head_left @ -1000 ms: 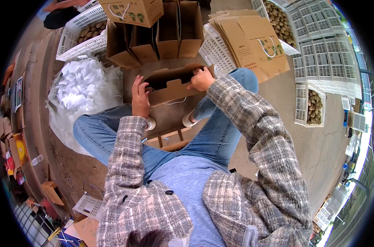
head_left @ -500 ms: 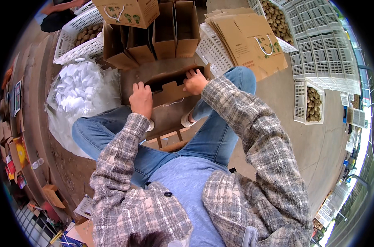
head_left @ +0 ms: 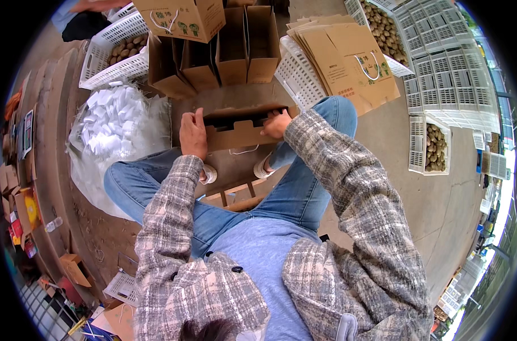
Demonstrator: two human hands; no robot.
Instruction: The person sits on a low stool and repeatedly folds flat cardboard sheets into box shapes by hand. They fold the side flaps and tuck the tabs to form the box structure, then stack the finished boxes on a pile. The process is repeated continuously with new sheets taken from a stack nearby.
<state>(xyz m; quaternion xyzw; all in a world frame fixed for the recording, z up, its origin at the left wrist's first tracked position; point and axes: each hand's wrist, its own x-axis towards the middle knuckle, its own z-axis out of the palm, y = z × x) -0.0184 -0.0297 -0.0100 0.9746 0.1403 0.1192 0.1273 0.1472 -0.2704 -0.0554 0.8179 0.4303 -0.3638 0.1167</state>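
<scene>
Between my knees, a brown cardboard gift box [head_left: 234,136] with a white cord handle stands with its top open and a notched flap along its near side. My left hand [head_left: 193,136] grips the box's left end, thumb pointing up and fingers bent at the edge. At the right end my right hand [head_left: 277,124] is closed over the near wall, some fingertips hidden inside the opening. The inside of the box is dark, and its contents cannot be made out.
Several open cardboard boxes [head_left: 231,48] stand ahead. Flattened boxes [head_left: 349,62] lie on a white crate [head_left: 298,71] to the right. A sack of white pieces [head_left: 108,116] sits at left. Crates of brown round produce [head_left: 435,148] stand around, and a person's arm [head_left: 93,5] shows far left.
My left hand has turned at the box's left end, its thumb now upright. My right hand has moved slightly down along the near wall. The whole view has shifted a little.
</scene>
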